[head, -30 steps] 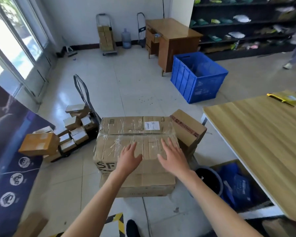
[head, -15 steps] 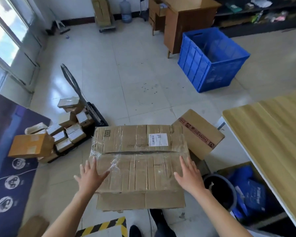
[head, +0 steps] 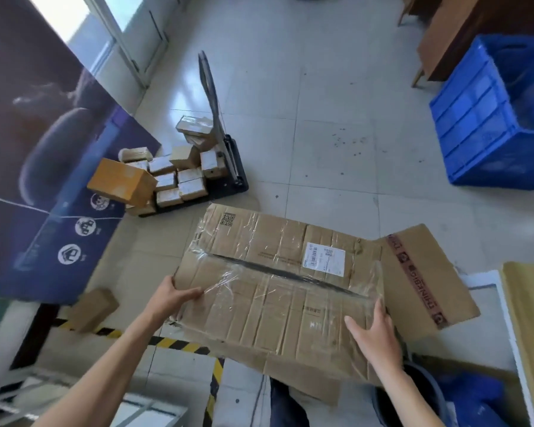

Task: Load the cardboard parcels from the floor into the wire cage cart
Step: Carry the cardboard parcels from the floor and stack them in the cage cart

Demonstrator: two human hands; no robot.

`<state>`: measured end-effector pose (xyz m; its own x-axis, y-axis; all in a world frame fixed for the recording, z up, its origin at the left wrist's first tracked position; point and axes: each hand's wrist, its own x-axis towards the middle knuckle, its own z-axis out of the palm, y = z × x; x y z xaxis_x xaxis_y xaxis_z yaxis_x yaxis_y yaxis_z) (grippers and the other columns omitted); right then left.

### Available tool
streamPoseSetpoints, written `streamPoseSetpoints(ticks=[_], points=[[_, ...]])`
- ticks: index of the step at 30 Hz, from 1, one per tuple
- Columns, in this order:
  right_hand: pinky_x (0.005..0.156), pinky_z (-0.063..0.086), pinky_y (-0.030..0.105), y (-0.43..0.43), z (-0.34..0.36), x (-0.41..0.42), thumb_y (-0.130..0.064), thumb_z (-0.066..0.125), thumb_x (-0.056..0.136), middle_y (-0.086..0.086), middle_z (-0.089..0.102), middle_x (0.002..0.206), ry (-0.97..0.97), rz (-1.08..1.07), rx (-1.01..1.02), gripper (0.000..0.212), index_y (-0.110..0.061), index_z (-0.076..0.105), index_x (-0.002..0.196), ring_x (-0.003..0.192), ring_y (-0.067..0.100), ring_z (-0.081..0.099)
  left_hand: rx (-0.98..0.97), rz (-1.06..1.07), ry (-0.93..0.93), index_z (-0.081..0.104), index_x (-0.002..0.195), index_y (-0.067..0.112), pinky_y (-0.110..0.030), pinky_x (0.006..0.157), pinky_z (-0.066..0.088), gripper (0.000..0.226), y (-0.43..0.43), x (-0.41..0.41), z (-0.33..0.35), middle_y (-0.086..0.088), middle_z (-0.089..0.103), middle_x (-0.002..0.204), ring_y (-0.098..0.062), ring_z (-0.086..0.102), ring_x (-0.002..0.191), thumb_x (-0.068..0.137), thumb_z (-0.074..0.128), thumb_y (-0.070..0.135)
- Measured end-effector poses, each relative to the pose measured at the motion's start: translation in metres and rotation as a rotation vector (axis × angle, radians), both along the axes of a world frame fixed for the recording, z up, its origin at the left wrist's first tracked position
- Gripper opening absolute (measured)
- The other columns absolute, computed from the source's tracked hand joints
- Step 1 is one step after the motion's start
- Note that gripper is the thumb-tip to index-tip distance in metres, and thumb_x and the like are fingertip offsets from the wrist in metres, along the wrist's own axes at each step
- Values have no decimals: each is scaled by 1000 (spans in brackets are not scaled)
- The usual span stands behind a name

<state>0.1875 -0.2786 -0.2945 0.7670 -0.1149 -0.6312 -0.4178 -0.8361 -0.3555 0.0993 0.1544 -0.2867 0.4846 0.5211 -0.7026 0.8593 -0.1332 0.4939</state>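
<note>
Pale tiled floor [head: 321, 103] seen from above, crossed nearest by black-and-yellow hazard tape [head: 173, 343]. Low at right, a dark bucket [head: 426, 392] beside the edge of a wooden bench [head: 527, 318]. Two bare forearms reaching forward. Left hand [head: 173, 298] gripping the left edge of a large cardboard parcel [head: 278, 291], thumb on top, fingers curled round the corner. Right hand [head: 375, 331] pressed flat against the near right corner, fingers straight, grasping nothing. Between the hands, that parcel, wrapped in crinkled clear film, lying on more cardboard, with a white shipping label [head: 324, 258] on its far half. Touching its right side, a tilted box with red printed tape [head: 423, 272]. Left, a small brown box [head: 93, 308]. Further off, a flat trolley [head: 235, 180] piled with small parcels [head: 185, 177], an orange box [head: 121, 181] among them. Farthest, a blue plastic crate [head: 490, 118].
</note>
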Motion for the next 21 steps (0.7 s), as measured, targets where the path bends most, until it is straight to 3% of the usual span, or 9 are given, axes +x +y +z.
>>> streamPoseSetpoints(ticks=[5, 9, 12, 15, 18, 21], points=[[101, 42, 49, 60, 57, 9, -65, 55, 88, 8, 11, 166, -63, 250, -31, 98, -32, -4, 159, 147, 31, 28, 111, 177, -27, 50, 114, 15, -33, 60, 50, 66, 31, -93, 52, -5, 65, 105, -21, 64, 87, 69, 86, 47], [106, 38, 56, 139, 103, -3, -66, 56, 86, 9, 11, 166, -153, 462, 48, 99, -33, -2, 159, 148, 36, 25, 220, 426, -90, 51, 121, 11, -42, 80, 54, 80, 51, -187, 98, -8, 65, 110, -22, 63, 91, 63, 87, 53], [102, 41, 55, 203, 146, -27, -65, 56, 87, 8, 17, 163, -232, 614, 102, 97, -33, -1, 159, 141, 36, 37, 287, 611, -132, 47, 133, 9, -39, 81, 48, 83, 64, -262, 140, -7, 59, 115, -24, 59, 98, 70, 84, 49], [98, 44, 52, 259, 190, -72, -66, 55, 86, 8, 24, 160, -320, 746, 152, 96, -35, 1, 158, 136, 35, 43, 368, 747, -174, 55, 120, 17, -45, 82, 55, 81, 76, -354, 178, -7, 65, 110, -26, 64, 94, 60, 84, 63], [95, 45, 48, 306, 230, -138, -66, 54, 86, 6, 24, 162, -412, 891, 202, 94, -36, 2, 158, 137, 33, 43, 447, 885, -191, 56, 111, 15, -39, 66, 53, 72, 71, -455, 214, -7, 66, 104, -27, 64, 88, 61, 85, 60], [101, 42, 49, 347, 261, -223, -68, 56, 84, 4, 22, 163, -441, 1022, 284, 95, -38, 4, 158, 140, 32, 39, 524, 998, -185, 57, 106, 15, -38, 65, 53, 64, 55, -561, 249, -5, 65, 98, -28, 63, 86, 66, 84, 57]])
